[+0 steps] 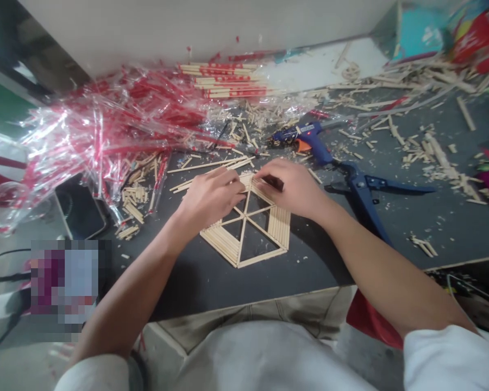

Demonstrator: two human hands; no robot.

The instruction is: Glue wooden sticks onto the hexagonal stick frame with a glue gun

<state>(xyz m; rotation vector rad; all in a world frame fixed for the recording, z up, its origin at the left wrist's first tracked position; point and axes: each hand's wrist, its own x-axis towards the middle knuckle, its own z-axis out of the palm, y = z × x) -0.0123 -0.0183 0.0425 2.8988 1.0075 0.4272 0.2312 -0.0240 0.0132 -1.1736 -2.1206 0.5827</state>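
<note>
A six-sided frame [221,245] of thin wooden sticks lies flat on the dark table, with spokes meeting at its middle and rows of sticks filling some side sections. At its upper left edge is my left hand [212,196], fingers curled inward against the sticks. My right hand [295,190] bends over the upper right edge, its thumb and fingertips closed at the top corner. Whatever small piece may be between the fingertips is hidden. Several loose sticks [206,164] lie just beyond my left hand.
A blue glue gun [309,136] lies beyond my right hand, and blue-handled cutters [362,190] to its right. Red and clear wrappers [138,108] heap up at back left, beside packed sticks [228,81]. A phone [81,209] sits at left. Stick offcuts [436,155] litter the right.
</note>
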